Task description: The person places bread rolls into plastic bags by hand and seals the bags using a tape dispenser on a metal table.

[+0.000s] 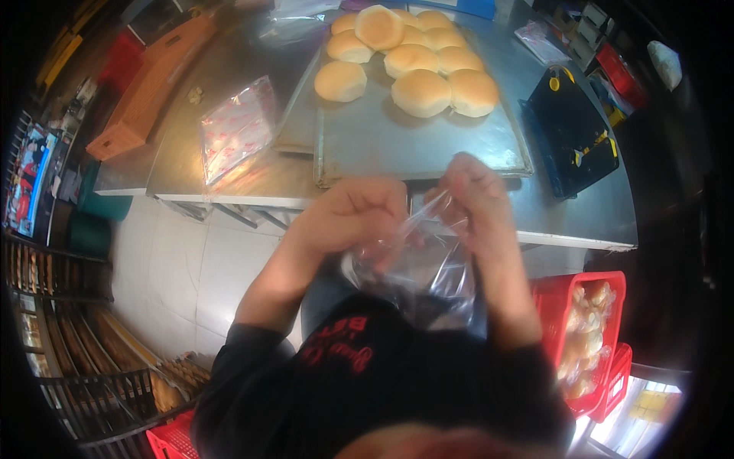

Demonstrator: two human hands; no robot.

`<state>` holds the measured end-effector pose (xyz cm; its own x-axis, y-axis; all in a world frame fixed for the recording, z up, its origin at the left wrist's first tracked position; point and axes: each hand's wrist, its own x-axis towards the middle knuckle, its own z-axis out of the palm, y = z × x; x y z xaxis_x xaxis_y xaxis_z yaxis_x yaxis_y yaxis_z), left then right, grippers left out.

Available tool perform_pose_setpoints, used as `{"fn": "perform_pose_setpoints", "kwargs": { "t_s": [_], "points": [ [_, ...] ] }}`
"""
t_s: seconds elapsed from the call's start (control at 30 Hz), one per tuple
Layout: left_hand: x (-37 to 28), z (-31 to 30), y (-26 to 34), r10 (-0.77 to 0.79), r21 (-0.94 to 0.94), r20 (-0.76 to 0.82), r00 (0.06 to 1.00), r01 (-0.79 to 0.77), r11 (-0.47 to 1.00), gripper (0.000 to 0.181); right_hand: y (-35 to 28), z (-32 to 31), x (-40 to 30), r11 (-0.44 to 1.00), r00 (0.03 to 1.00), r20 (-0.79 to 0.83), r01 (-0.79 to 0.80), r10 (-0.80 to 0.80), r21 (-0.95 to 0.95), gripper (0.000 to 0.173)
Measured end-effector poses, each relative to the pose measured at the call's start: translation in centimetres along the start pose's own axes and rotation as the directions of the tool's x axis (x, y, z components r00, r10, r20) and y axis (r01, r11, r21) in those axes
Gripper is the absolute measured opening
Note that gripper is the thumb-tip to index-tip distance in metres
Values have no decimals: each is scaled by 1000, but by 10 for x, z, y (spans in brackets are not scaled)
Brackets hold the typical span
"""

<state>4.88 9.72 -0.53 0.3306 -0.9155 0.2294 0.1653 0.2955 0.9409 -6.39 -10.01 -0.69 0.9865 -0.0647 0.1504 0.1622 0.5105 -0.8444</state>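
Observation:
A clear plastic bag (427, 269) hangs in front of my torso, between my two hands and nearer to me than the table edge. My left hand (358, 215) has curled fingers on the bag's left side; its fingertips are blurred behind the film. At the bag's upper right, my right hand (476, 201) pinches the film, which is stretched taut toward the left hand. Beyond the hands lies a metal baking tray (367, 143) bearing round golden bread buns (421, 92), several joined together at its far end. One bun (340, 81) sits apart on the left.
A stack of printed plastic bags (238, 129) lies on the steel table (178, 166), left of the tray. On the right stands a dark blue holder (567, 132) with yellow parts. Red crates (610, 321) with bagged buns stand at my right; racks (86, 344) at lower left.

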Motion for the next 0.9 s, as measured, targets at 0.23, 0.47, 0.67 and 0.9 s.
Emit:
{"fn": "perform_pose_setpoints", "kwargs": {
  "t_s": [0.23, 0.47, 0.67, 0.9],
  "points": [
    [31, 12, 52, 337, 685, 25, 941, -262, 680, 4, -32, -14, -3, 835, 967, 36, 235, -251, -498, 19],
    [76, 10, 59, 410, 807, 124, 904, -332, 488, 7, -45, -16, -20, 699, 945, -248, -29, -215, -714, 21],
    [182, -113, 53, 635, 982, -172, 753, 78, 174, 61, -63, -58, -37, 415, 321, -340, 203, -884, -887, 39],
    [218, -136, 34, 380, 917, -396, 836, 381, 117, 81, -54, -70, -46, 585, 471, -480, 98, -740, -805, 40]
  ]
}}
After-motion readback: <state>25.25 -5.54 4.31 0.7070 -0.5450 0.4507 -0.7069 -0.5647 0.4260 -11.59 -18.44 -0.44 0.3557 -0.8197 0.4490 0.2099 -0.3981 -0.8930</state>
